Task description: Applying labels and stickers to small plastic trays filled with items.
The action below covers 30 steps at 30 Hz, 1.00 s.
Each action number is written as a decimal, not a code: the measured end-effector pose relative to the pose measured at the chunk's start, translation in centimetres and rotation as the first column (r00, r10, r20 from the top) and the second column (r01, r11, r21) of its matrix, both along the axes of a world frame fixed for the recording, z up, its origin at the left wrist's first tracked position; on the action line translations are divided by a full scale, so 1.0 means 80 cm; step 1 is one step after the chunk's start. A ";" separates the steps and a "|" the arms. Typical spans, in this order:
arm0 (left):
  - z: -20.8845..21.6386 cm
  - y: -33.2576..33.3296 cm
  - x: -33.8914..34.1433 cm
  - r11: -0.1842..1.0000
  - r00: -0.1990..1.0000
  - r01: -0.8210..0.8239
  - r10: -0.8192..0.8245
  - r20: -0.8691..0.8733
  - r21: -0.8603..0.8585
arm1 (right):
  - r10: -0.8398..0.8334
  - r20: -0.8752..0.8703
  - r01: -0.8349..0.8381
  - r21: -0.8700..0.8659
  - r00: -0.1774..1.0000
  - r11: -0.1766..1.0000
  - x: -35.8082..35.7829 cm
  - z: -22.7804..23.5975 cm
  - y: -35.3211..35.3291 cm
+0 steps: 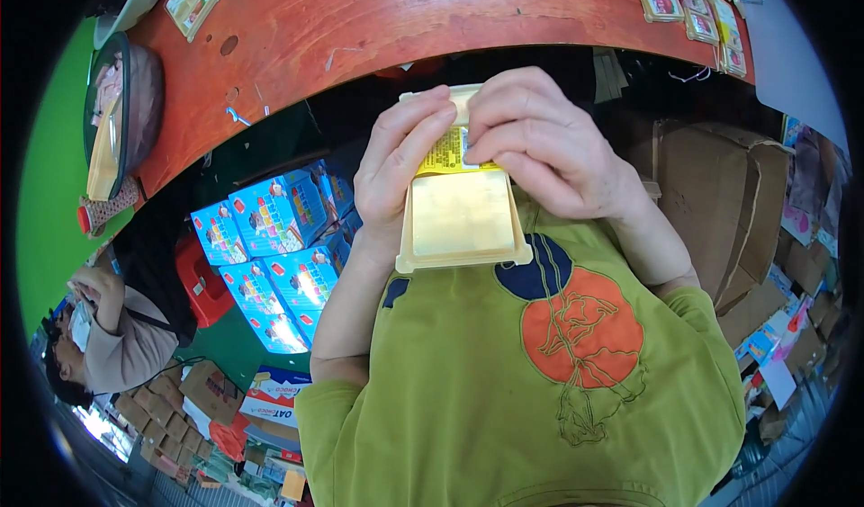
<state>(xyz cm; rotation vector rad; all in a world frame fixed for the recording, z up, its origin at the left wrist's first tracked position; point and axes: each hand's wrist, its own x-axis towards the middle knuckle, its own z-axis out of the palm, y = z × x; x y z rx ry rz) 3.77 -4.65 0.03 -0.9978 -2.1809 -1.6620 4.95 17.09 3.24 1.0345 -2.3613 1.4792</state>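
Cream plastic tray (461,217) gripped in both hands over a green shirt (504,390).

The left hand (396,170) clasps the tray's left edge and the right hand (540,143) closes over its top, fingers covering most of a yellow label (447,154). The tray's upper end is hidden behind them. It sits below the red wooden table (378,21); blue boxes (279,255) lie left, a seated person (108,327) partly cut off.

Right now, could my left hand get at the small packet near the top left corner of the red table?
Probably, but not freely: the left hand is gripping the cream plastic tray together with the right hand. Bare red table lies between it and the packet.
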 end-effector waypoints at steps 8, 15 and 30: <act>-0.004 0.025 -0.015 0.999 0.843 -0.048 0.029 0.537 0.022 | -0.210 0.001 0.210 -0.049 0.978 0.976 -0.021 -0.021 -0.018; 0.012 0.044 -0.073 0.979 0.753 -0.131 -0.007 0.658 0.159 | -0.723 0.205 0.752 -0.159 0.659 0.640 -0.137 0.009 0.080; 0.005 -0.074 -0.221 0.802 0.757 -0.593 0.585 0.289 -0.070 | -0.797 -0.423 0.648 0.760 0.431 -0.053 -0.285 0.017 0.360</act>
